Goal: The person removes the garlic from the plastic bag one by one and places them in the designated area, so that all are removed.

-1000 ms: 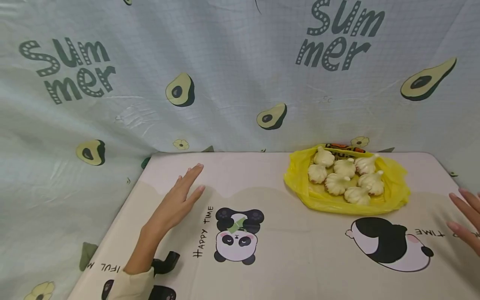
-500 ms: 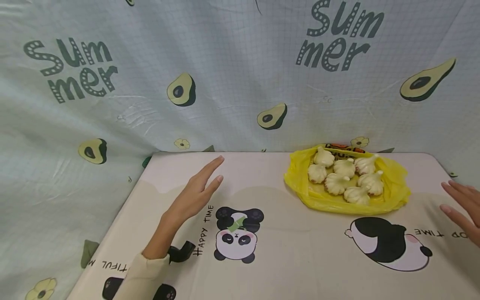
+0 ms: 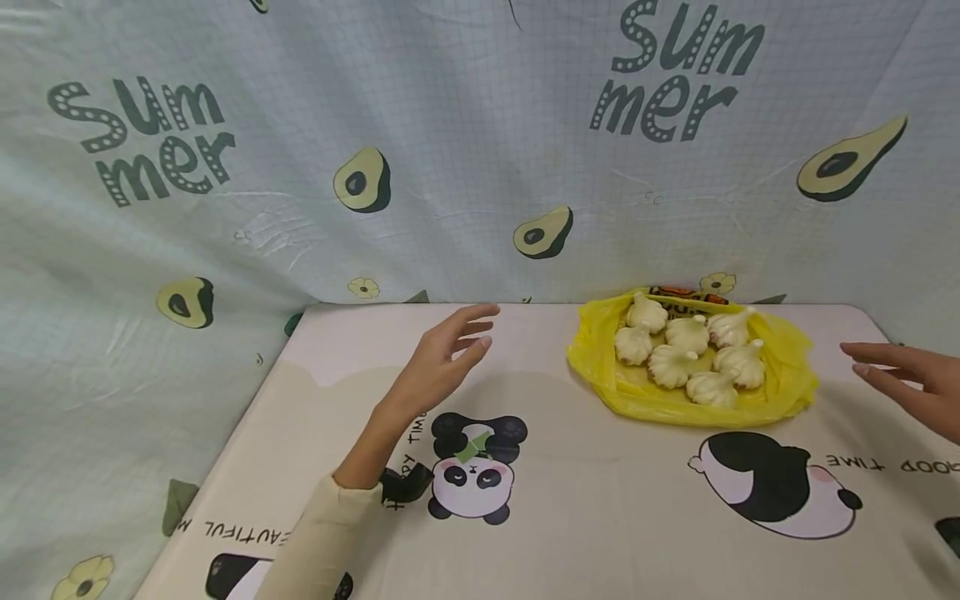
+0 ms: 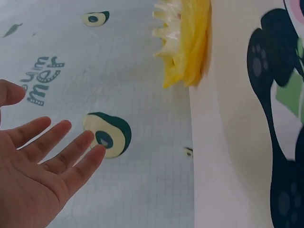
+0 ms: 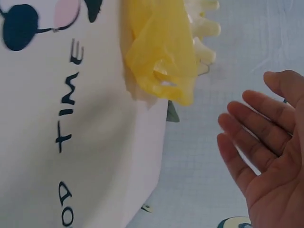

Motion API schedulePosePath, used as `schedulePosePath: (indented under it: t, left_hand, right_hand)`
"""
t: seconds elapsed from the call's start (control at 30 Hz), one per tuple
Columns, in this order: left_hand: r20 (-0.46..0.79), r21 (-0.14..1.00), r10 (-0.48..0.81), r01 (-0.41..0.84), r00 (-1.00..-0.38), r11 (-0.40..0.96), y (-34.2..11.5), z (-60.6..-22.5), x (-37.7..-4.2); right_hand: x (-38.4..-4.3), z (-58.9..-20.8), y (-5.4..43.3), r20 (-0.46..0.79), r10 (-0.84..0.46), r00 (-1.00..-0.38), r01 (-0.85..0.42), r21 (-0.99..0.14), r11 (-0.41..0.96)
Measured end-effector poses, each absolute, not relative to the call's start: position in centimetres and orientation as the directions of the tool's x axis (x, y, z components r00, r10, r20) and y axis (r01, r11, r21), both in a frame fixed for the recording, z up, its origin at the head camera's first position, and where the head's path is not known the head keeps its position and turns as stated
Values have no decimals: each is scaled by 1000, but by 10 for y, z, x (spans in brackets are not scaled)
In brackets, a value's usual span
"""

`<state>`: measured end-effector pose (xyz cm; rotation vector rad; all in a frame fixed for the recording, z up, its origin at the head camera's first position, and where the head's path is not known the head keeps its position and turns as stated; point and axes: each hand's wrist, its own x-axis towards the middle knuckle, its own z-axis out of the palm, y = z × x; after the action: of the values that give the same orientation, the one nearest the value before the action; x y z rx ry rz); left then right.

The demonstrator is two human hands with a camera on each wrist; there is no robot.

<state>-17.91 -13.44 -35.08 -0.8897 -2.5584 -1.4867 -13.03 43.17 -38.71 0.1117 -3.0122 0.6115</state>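
A yellow plastic bag (image 3: pixel 622 400) lies at the back right of the table, its mouth spread wide. Inside it sit several whole garlic bulbs (image 3: pixel 672 367), pale and with short stems. To the left of the bag, above the table, is my left hand (image 3: pixel 435 367), fingers slightly bent and holding nothing. My right hand (image 3: pixel 918 383) is just right of the bag, apart from it and also holding nothing. Both palms show in the wrist views, with the left hand's fingers (image 4: pixel 71 152) spread and the right hand's fingers (image 5: pixel 256 128) relaxed.
The table (image 3: pixel 585 508) wears a pale cover with printed pandas and lettering. Behind it hangs a light cloth (image 3: pixel 450 125) printed with avocados and "Summer". A black band (image 3: pixel 407 483) is at my left wrist, beside the sleeve (image 3: pixel 322 533).
My left hand has moved right across the table towards the bag, its fingers bending a little. My right hand has come left, nearer the bag. The bag and garlic have stayed put.
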Motion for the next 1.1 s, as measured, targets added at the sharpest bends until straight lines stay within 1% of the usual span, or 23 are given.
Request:
schedulePosePath:
  t: [0.1,0.2,0.33,0.4,0.53,0.67,0.8,0.93,1.1]
  left_hand:
    - [324,791,474,509,-819,340,-124,-352,-184]
    - [305,794,506,509,-807,333,-113,-354,-188]
    - [280,795,555,513,-783,323,-98,-354,-193]
    - [274,798,567,513,-777,316,-92,-355,-196]
    - [276,797,583,521,-764,306,-80,-355,-203]
    - [274,789,610,536,-744,300,-67,-357,-210]
    - [265,793,625,535,-734,292,-54,-358,-217]
    - [250,804,645,526,-722,278,-41,-359,-224]
    - [225,804,687,530,-691,270,-27,-360,-234]
  right_hand:
    - [-142,-385,435,24,-59,-998,-64,-422,904]
    - [-153,-387,440,-48,-69,-996,-41,-433,901]
    - [-166,-394,447,-159,-95,-983,-20,-419,908]
    - [-170,-400,446,-178,-120,-977,-33,-426,904]
    - [-176,-411,442,-160,-225,-961,-130,-455,881]
    - [-181,-419,439,-144,-283,-948,-178,-497,849]
    - [-183,-424,440,-153,-284,-947,-165,-526,834]
    - [-184,-428,446,-187,-258,-948,-118,-546,829]
    - [-186,-430,451,-218,-255,-942,-77,-599,797]
